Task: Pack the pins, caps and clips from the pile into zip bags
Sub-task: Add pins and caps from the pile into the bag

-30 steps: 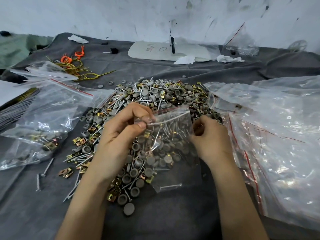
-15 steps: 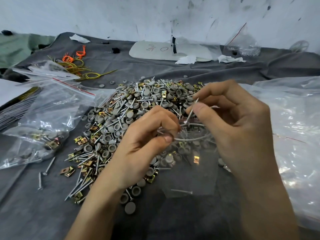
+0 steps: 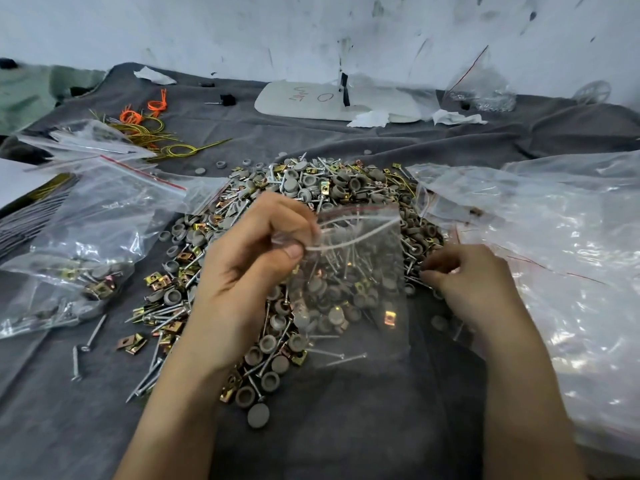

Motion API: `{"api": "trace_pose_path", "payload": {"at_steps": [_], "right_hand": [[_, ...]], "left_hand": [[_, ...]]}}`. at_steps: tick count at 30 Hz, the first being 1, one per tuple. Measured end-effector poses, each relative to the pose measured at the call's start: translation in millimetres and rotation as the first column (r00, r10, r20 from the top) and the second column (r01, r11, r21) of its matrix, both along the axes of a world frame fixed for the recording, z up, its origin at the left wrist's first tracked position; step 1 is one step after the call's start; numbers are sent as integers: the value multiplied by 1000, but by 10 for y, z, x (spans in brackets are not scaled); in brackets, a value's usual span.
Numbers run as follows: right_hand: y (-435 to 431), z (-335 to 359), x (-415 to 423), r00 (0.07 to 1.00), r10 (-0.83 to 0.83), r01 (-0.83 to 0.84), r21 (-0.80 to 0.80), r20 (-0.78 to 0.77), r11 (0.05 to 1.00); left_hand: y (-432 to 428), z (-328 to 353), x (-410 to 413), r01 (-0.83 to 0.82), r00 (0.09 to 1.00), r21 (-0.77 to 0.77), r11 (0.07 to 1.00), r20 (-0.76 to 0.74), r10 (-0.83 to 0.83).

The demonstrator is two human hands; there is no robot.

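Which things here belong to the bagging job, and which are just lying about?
Job: pile of pins, caps and clips; small zip bag, gripped by the left hand; right hand at the pile; filled bag; heap of empty bags.
Lying about: orange and gold ties; white board; crumpled tissue.

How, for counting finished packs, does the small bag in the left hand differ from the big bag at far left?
The small bag is held up open by the left hand; the big bag lies untouched on the cloth. The small bag looks near-empty, the big bag fuller. Both clear.
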State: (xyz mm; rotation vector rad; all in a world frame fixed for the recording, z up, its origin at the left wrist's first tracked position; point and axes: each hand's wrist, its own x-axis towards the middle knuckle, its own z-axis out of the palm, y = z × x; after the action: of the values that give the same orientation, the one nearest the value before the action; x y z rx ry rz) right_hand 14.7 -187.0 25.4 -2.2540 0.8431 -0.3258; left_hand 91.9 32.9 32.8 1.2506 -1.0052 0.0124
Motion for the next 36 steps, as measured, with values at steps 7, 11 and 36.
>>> {"api": "trace_pose_path", "payload": {"at_steps": [7, 11, 36], "right_hand": [[30, -64, 56, 989, -21, 16, -40, -144, 999], [51, -56, 30, 987, 20, -33, -83, -157, 996], [54, 141, -84, 957, 32, -27, -22, 289, 999]], "left_hand": [[39, -44, 88, -64, 998, -21, 998, -21, 63], [35, -55, 100, -76, 997, -11, 997, -20, 75], [9, 31, -19, 0, 1000, 81, 997, 7, -1]]}}
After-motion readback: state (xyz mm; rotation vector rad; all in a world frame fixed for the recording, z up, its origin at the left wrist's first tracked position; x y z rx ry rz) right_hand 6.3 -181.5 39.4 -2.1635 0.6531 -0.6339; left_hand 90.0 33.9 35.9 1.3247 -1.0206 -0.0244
